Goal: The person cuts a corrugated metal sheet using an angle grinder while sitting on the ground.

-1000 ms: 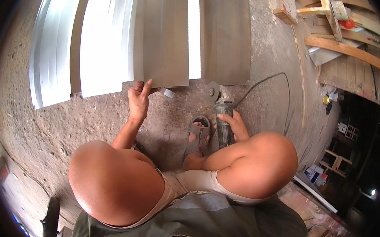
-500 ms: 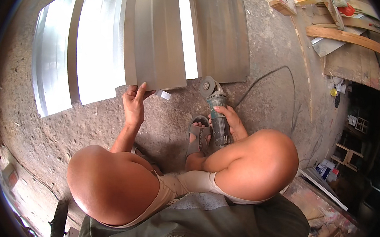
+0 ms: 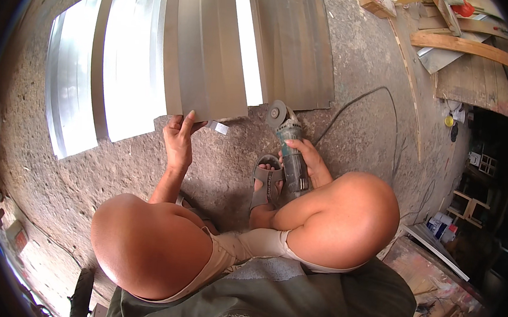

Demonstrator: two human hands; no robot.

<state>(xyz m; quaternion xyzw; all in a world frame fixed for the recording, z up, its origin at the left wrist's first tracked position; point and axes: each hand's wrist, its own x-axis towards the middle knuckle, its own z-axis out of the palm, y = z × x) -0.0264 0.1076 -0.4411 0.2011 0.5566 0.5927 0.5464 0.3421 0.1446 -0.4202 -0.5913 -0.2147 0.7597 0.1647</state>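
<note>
I am squatting on a concrete floor (image 3: 360, 66) in front of a large folded sheet of shiny metal (image 3: 173, 53). My left hand (image 3: 179, 138) grips the sheet's near edge, thumb on top. My right hand (image 3: 307, 159) holds the body of a green angle grinder (image 3: 290, 149), with its round disc (image 3: 277, 114) pointing at the sheet's near edge, just to the right of my left hand. The grinder's black cord (image 3: 364, 101) trails away to the right. My sandalled foot (image 3: 266, 183) lies beside the grinder.
A small metal offcut (image 3: 221, 127) lies on the floor by the sheet's edge. Wooden boards and scraps (image 3: 468, 47) are piled at the upper right. Low frames and a white can (image 3: 441, 224) stand at the right. My knees fill the lower middle.
The sheet and both hands sit lower in view as my head tilted. The grinder's disc has come closer to the sheet's near edge; my left hand keeps its grip.
</note>
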